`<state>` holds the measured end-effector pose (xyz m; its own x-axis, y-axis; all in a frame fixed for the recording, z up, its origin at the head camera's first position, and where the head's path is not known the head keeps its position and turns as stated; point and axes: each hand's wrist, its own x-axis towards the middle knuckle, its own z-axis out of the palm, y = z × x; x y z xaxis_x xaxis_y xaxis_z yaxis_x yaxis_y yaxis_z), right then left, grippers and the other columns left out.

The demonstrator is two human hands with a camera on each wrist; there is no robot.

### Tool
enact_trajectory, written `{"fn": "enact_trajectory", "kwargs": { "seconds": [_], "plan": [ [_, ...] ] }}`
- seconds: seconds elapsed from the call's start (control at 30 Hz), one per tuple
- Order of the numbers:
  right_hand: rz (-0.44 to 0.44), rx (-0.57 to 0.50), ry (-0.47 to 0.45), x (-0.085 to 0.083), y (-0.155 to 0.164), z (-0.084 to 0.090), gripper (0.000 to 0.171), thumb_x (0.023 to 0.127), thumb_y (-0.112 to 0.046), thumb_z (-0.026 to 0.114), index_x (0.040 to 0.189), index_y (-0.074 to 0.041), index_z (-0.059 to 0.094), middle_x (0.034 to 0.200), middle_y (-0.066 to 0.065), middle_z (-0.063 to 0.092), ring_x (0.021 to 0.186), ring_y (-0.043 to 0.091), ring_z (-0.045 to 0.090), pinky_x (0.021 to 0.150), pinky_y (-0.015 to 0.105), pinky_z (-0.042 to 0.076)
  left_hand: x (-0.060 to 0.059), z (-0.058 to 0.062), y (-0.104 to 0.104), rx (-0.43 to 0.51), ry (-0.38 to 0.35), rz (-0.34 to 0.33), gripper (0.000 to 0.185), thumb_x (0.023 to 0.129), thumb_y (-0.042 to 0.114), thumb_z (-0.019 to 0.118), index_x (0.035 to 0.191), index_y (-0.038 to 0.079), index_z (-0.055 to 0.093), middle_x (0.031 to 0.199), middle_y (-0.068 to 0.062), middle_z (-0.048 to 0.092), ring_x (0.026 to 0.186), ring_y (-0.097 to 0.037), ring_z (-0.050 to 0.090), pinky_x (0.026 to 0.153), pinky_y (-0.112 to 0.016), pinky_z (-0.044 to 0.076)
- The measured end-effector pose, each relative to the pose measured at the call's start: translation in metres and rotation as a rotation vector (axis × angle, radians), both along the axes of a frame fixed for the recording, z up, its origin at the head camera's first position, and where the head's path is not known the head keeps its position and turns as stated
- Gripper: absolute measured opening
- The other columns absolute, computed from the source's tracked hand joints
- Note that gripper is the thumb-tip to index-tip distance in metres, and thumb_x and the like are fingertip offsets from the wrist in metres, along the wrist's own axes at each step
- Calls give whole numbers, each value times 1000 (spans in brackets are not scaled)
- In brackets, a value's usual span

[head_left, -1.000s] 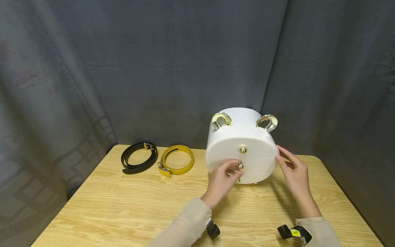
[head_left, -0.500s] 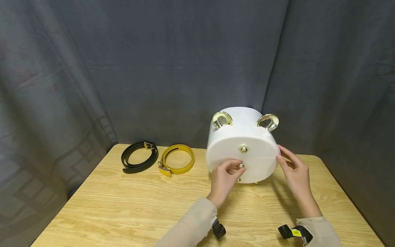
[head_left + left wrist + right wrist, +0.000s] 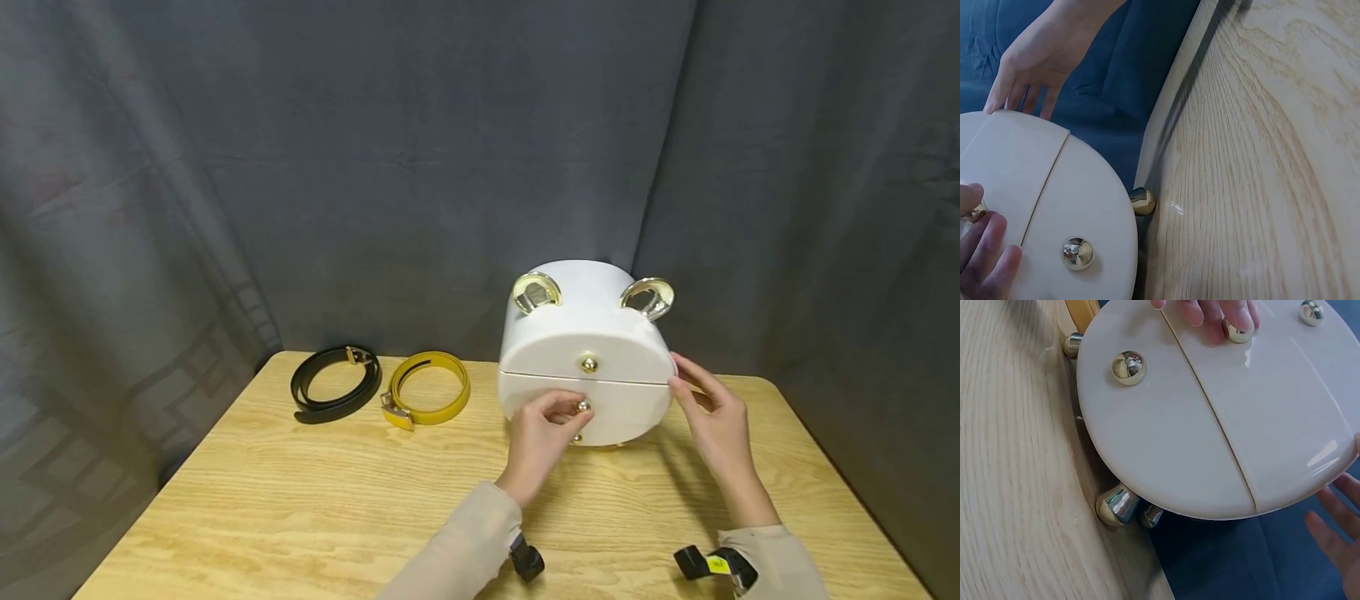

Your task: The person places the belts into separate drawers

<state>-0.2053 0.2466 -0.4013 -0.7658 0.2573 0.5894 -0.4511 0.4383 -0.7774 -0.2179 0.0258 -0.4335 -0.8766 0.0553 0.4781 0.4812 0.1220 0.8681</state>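
Note:
A white round drawer box (image 3: 592,321) with two gold ear-shaped pieces stands toward the back right of the table. Gold round knobs dot its front: an upper knob (image 3: 589,365), a middle knob (image 3: 583,407) and a lower knob (image 3: 577,438). My left hand (image 3: 540,442) pinches the middle knob between thumb and fingers; the left wrist view shows those fingers (image 3: 988,250) partly covering it. At the box's right side, my right hand (image 3: 716,433) touches the rim with its fingertips, fingers extended. A dark seam runs between the upper and middle drawer fronts.
On the wooden table (image 3: 360,508), a coiled black belt (image 3: 341,408) lies at the back left. Beside it is a coiled yellow belt (image 3: 453,408). A grey curtain (image 3: 420,167) hangs close behind the table and along both sides. Gold feet (image 3: 1116,503) support the box.
A dark line now runs across the box front between the upper and middle drawers, where the front looked nearly seamless before. Both hands keep nearly the same places.

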Motion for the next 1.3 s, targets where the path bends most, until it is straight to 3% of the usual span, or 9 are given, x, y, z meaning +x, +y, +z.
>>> {"fn": "enact_trajectory", "kwargs": {
  "seconds": [0.2,0.8,1.3],
  "plan": [
    [35,-18,-32,2,4,0,34,97,-5,62,131,1,62,110,-26,64,96,-7,61,81,7,47,4,1,-3,-12,-1,-17,19,82,17,82,100,13,78,87,5,74,69,0,65,63,-21,56],
    [78,15,-65,0,12,-1,35,98,-7,62,132,1,61,115,-27,62,103,-9,59,82,7,46,10,2,-8,-35,4,-31,18,82,16,82,99,12,78,88,4,74,73,0,67,66,-21,57],
    [61,66,-62,-7,22,-3,34,96,-5,65,128,4,63,110,-30,62,101,-11,59,82,5,45,17,3,-9,-64,45,-40,18,81,13,83,98,10,77,89,3,74,74,1,66,68,-19,56]
  ]
}}
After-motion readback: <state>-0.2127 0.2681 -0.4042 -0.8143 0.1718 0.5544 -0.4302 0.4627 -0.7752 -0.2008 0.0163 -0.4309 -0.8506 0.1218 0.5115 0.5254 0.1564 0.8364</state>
